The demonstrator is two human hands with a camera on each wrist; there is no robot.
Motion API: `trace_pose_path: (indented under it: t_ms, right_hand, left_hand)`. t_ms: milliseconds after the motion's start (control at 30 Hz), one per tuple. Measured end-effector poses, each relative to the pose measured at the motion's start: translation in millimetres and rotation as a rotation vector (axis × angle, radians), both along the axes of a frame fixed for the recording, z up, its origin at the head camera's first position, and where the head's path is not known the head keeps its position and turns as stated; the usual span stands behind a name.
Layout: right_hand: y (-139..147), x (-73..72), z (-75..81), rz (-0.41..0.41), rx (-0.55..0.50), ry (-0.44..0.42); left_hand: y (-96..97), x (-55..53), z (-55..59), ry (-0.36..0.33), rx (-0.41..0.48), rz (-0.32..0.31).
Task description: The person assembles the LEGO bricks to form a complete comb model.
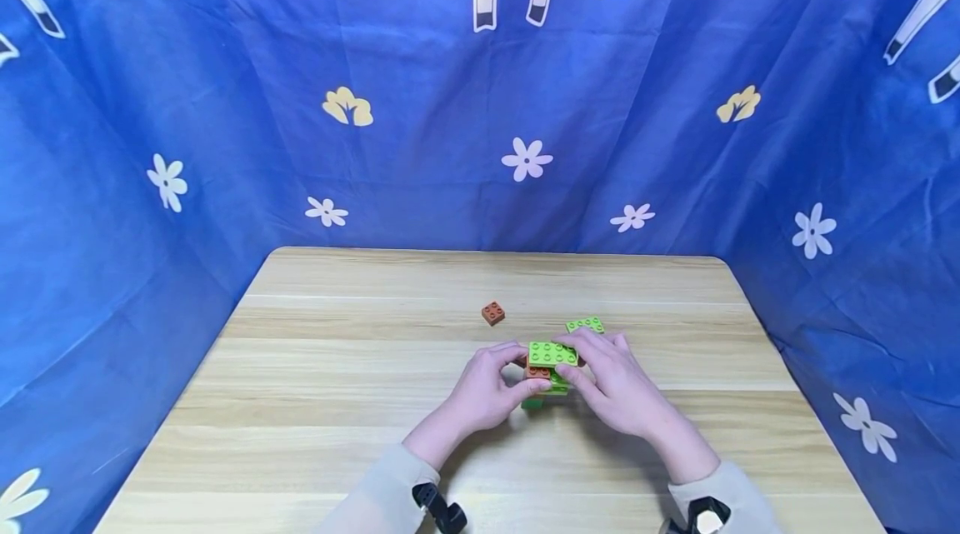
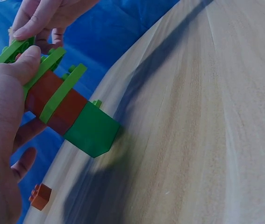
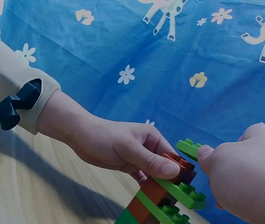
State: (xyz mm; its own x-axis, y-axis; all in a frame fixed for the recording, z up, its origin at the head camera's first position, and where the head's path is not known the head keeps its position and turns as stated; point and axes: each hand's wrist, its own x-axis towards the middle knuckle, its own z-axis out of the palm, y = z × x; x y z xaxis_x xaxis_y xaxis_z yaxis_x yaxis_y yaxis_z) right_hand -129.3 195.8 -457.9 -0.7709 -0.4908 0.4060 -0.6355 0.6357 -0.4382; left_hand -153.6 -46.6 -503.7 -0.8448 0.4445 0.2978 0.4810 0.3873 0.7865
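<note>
A stack of building bricks stands on the table. Its base is a dark green brick [image 2: 93,130], with brown bricks [image 2: 67,114] and light green plates [image 2: 63,93] alternating above. My left hand [image 1: 482,391] grips the stack near its top, thumb on the front of the uppermost brown brick [image 3: 182,171]. Between thumb and fingers, my right hand [image 1: 621,384] pinches another light green plate [image 1: 546,353]. In the right wrist view this plate [image 3: 187,148] sits just above the brown brick's studs, tilted and apart from them. Hands partly hide the stack in the head view.
A loose brown brick [image 1: 492,313] lies behind the stack, toward the table's back. Another light green plate [image 1: 587,324] lies just beyond my right hand. Blue patterned cloth [image 1: 450,209] hangs behind and beside the wooden table [image 1: 300,401].
</note>
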Motion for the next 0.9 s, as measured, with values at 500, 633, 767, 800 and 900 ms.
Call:
trace_pose_path:
  t_ms: [500,633,767,800,900]
  right_hand:
    - [-1.0,1.4,-5.4,0.01,0.033,0.021]
    - [-1.2,2.2,-5.6,0.016,0.029,0.024]
    - [-0.7,2.6,-5.8,0.015,0.035,0.024]
    - [-0.7,2.6,-5.9,0.014,0.038,0.025]
    - [-0.3,2.2,-5.6,0.009,0.052,0.04]
  left_hand:
    - [-0.5,-0.9,-1.8,0.006,0.009,-0.003]
    - [-0.9,-0.6,-1.7,0.008,0.004,-0.002]
    - [-0.7,-0.9,-2.5,0.01,-0.002,-0.002]
    - [-0.6,-0.9,-2.6,0.01,0.0,-0.001]
    - [-0.5,-0.9,-2.7,0.007,0.003,0.001]
